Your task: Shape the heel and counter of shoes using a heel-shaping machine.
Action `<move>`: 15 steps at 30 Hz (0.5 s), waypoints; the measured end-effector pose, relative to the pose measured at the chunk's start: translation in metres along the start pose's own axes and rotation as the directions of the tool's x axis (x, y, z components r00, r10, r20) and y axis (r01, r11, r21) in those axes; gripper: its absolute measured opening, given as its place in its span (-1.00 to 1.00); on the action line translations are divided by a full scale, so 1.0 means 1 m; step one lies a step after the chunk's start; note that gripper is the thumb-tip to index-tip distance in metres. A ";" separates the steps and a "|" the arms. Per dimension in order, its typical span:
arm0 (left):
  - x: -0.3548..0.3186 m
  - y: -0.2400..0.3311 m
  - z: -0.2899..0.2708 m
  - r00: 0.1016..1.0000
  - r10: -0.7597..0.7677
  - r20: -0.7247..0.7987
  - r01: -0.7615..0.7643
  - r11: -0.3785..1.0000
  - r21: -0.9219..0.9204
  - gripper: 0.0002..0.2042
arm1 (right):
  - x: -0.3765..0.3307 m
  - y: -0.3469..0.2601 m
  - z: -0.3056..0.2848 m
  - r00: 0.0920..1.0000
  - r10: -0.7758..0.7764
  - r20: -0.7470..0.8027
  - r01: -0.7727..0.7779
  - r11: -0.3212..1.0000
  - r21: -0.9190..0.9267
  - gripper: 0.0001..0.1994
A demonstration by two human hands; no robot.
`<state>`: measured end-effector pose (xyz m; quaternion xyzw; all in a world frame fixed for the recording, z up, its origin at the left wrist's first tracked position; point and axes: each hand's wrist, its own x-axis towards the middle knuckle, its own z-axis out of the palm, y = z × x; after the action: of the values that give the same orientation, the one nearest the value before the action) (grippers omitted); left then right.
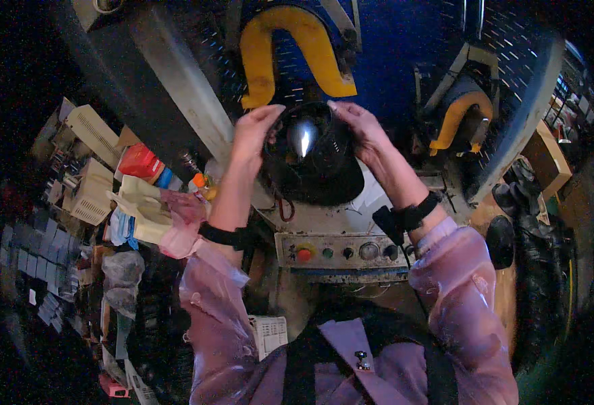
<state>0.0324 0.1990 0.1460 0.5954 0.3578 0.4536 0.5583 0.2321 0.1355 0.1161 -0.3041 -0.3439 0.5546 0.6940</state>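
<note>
1 black cap point(318, 187) sat between the left hand point(255, 128) and the right hand point(366, 129), about equally near both. From where I stood, the hands looked pinched on its far rim, well apart. Its long axis ran fore and aft, brim toward the control panel point(342, 251), rim just short of the yellow curved pad point(259, 64).

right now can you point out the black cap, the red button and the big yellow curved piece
black cap point(322, 185): head view, on its brim
red button point(303, 254): head view, on its round face
big yellow curved piece point(282, 18): head view, on the top of its arch
</note>
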 end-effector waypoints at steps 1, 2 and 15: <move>0.005 -0.010 0.003 1.000 -0.015 0.000 0.015 0.999 -0.052 -0.81 | 0.005 0.008 -0.005 0.999 0.034 -0.040 -0.033 0.999 0.014 -0.75; 0.009 -0.018 0.004 0.999 -0.025 0.020 0.026 0.998 -0.061 -0.81 | 0.008 0.016 -0.010 0.987 0.085 -0.137 -0.083 0.996 0.026 -0.75; 0.015 0.020 0.033 0.876 0.016 0.482 -0.208 0.914 0.347 -0.25 | -0.009 0.013 -0.030 0.986 0.164 0.000 -0.164 0.986 -0.042 -0.73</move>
<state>0.0670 0.1990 0.1694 0.8061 0.2587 0.2481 0.4708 0.2475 0.1282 0.0869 -0.3452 -0.3304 0.6030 0.6388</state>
